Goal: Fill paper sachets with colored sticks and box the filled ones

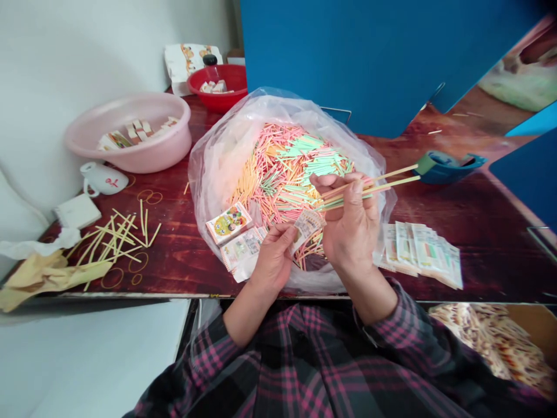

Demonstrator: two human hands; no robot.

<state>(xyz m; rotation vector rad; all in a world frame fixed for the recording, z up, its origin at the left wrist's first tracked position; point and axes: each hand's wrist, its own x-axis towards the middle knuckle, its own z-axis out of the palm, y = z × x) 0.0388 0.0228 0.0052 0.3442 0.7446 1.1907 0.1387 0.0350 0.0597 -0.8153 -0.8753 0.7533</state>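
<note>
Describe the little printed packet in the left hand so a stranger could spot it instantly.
On the dark red table, find the big clear plastic bag of coloured sticks. At its near side, the person's left hand pinches a small printed paper packet. Unlike the similar packets lying beside it, this one is held up off the bag.

Both my hands are held over the near side of the clear plastic bag (209, 174), close together but not touching. My left hand (272, 261) sits lower, near the bag's front edge, with its thumb and fingers pinched together. My right hand (350, 226) is higher, over the middle of the bag, tilted up with its back toward me and its fingers (343, 188) curled closed. My bare forearms (369, 296) angle up from my plaid sleeves (383, 319), and both wrists are slightly bent.
</note>
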